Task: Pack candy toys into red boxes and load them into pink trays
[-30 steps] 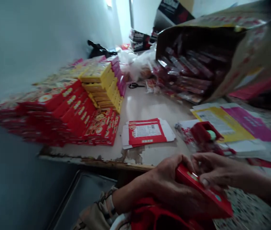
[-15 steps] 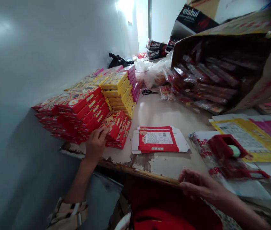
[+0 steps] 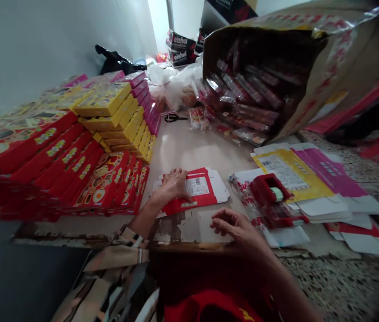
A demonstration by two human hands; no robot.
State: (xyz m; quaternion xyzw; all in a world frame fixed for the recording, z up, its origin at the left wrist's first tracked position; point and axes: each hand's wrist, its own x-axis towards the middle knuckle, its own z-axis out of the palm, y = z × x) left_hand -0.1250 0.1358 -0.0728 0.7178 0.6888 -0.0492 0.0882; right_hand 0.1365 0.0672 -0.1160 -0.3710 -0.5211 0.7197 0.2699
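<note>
My left hand (image 3: 175, 184) lies over the left end of a flat, unfolded red carton (image 3: 200, 187) on the table, its fingers bent and closed on the cardboard. Part of the carton is hidden beneath the hand. More flat red cartons lie under it. Just right of them, above the table's front edge, my right hand (image 3: 231, 222) is empty with loosely curled fingers, thumb apart. A red tape dispenser (image 3: 270, 199) with a pale green roll stands to its right, on a plastic wrapper. Filled red boxes (image 3: 109, 183) are stacked to the left of my left hand.
Behind the red stack rise yellow boxes (image 3: 109, 105) and pink boxes (image 3: 151, 103). Black scissors (image 3: 174, 118) lie farther back. A large carton (image 3: 330, 85) on its side spills wrapped packets (image 3: 243, 96). Flat yellow cartons (image 3: 286, 176) and pink cartons (image 3: 330, 172) lie right.
My left hand has left the stacked red boxes and moved right onto the flat red carton. The right hand has risen over the table edge. The view has turned rightward.
</note>
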